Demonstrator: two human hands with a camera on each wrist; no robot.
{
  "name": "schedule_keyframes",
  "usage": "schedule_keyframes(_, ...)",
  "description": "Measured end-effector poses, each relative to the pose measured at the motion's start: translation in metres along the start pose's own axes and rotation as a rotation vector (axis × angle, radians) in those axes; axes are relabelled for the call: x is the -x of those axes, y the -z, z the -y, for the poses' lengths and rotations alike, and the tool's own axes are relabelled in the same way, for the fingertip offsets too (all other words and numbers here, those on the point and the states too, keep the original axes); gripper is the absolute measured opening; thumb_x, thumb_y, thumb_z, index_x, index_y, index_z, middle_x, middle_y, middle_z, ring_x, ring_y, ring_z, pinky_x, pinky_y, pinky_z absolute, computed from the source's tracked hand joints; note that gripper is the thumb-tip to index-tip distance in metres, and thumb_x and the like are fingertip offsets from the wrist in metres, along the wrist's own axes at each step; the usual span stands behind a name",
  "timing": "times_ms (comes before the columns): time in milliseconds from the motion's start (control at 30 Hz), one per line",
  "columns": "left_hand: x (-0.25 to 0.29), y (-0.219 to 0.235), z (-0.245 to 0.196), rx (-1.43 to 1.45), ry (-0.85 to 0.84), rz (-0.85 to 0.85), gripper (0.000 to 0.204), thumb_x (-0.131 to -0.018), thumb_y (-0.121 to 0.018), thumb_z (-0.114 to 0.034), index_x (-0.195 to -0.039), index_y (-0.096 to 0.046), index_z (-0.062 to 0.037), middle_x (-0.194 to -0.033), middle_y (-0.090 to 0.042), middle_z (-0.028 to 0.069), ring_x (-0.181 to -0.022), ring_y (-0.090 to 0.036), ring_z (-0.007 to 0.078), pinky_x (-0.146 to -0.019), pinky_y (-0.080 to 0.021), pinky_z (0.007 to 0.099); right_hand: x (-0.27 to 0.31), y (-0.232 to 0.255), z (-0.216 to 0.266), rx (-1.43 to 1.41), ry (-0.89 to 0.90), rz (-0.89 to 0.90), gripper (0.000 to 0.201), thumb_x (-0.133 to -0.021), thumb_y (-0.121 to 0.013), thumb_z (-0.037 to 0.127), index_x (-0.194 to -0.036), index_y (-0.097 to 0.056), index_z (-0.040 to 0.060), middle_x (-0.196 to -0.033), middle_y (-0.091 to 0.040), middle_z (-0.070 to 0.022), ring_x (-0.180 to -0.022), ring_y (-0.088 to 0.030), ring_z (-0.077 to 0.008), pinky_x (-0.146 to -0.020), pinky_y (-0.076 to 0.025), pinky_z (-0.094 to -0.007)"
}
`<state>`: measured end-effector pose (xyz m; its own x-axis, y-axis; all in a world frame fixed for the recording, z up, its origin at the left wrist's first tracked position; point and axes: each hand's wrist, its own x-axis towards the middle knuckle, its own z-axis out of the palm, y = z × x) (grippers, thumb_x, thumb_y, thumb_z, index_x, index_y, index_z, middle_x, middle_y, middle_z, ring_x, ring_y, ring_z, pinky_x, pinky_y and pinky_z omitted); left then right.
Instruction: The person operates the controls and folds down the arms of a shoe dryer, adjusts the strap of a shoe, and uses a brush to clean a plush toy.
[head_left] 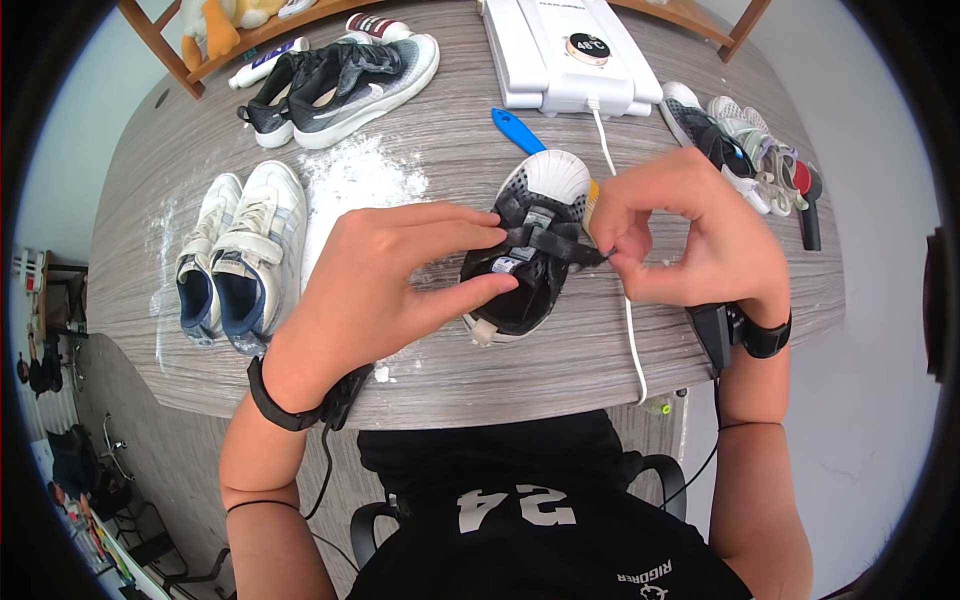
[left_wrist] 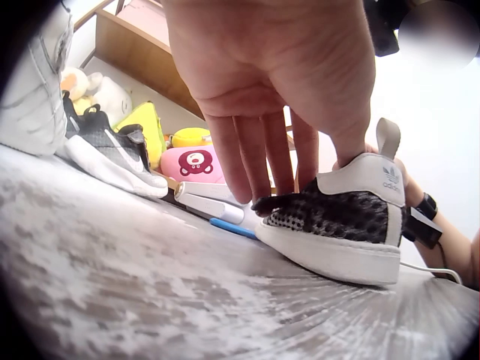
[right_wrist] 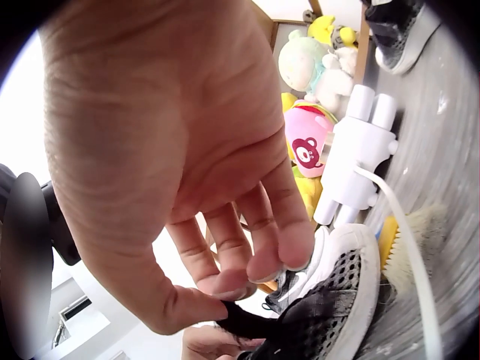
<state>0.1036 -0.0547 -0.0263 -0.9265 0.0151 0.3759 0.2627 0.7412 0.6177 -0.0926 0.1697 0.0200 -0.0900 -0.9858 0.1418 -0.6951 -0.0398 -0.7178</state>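
A small black-and-white shoe (head_left: 560,178) stands on the table, toe away from the body. My right hand (head_left: 690,235) pinches the end of its black strap (head_left: 565,247) between thumb and index finger, pulled out to the right side. My left hand (head_left: 375,275) has its fingertips against the shoe's left side and its thumb over the opening, fingers fairly straight. The left wrist view shows the shoe's white heel and sole (left_wrist: 337,259) beneath the left hand (left_wrist: 277,82). In the right wrist view, the right hand (right_wrist: 172,150) holds the strap (right_wrist: 251,322) beside the mesh upper.
Behind the shoe lies a brush with a blue handle (head_left: 518,132). A white device (head_left: 575,60) stands at the back, its cable (head_left: 630,340) running down right of the shoe. White shoes (head_left: 270,240), grey-black sneakers (head_left: 370,90) and white powder (head_left: 365,180) are left; more shoes (head_left: 740,150) are right.
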Motion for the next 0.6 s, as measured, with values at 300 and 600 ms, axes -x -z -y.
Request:
schedule_keyframes(300, 0.000, 0.000, 0.001, -0.002, 0.020, 0.016, 0.032, -0.079, -0.091, -0.012, -0.107, -0.081, -0.0016, -0.112, -0.081, 0.0146, -0.098, -0.079, 0.0307, -0.087, -0.062, 0.0351, 0.002, -0.020, 0.004, 0.154, -0.041, 0.151, 0.011, -0.074, -0.077, 0.003, -0.082, -0.070, 0.0050, -0.071, -0.066, -0.0031, -0.060, -0.064, -0.0220, -0.057, -0.049, -0.0329)
schedule_keyframes(600, 0.002, 0.000, -0.002, -0.060, 0.008, 0.017, 0.032, -0.081, -0.090, -0.013, -0.109, -0.081, -0.0020, -0.110, -0.080, 0.0138, -0.097, -0.078, 0.0307, -0.086, -0.062, 0.0352, 0.000, -0.041, 0.010, 0.230, -0.135, 0.157, 0.005, -0.078, -0.076, 0.009, -0.077, -0.072, 0.0065, -0.067, -0.070, -0.0066, -0.069, -0.072, -0.0282, -0.062, -0.054, -0.0414)
